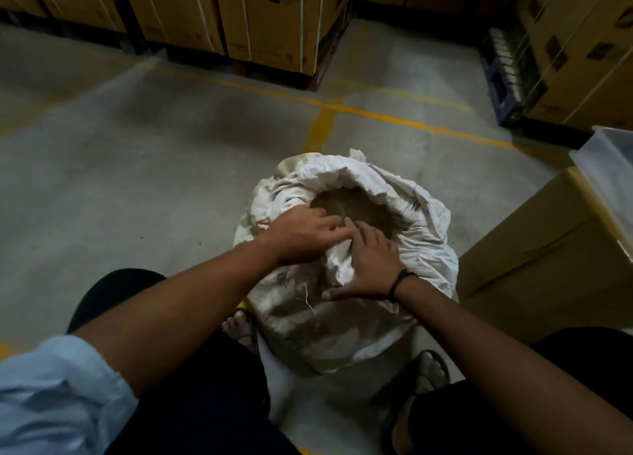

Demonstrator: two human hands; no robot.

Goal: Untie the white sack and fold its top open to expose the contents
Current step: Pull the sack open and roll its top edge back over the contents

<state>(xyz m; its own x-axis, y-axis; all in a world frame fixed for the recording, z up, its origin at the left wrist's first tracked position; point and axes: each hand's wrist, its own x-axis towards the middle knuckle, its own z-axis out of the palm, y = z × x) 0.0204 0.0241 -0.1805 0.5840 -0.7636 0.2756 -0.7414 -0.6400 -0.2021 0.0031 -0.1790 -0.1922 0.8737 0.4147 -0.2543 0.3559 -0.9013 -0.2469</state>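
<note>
A white woven sack stands on the concrete floor between my feet. Its mouth is open, and the top cloth is rolled outward into a thick rim. Brown fibrous contents show inside the opening. My left hand lies on the near left part of the rim, fingers curled over the cloth. My right hand, with a dark band on the wrist, presses on the near fold beside it, fingers reaching into the opening. A thin loose string hangs on the sack's front.
A cardboard box stands close on the right, with a pale plastic bin on it. Stacked strapped cartons on pallets line the back and the right wall. Yellow lines cross the floor. My sandalled feet flank the sack.
</note>
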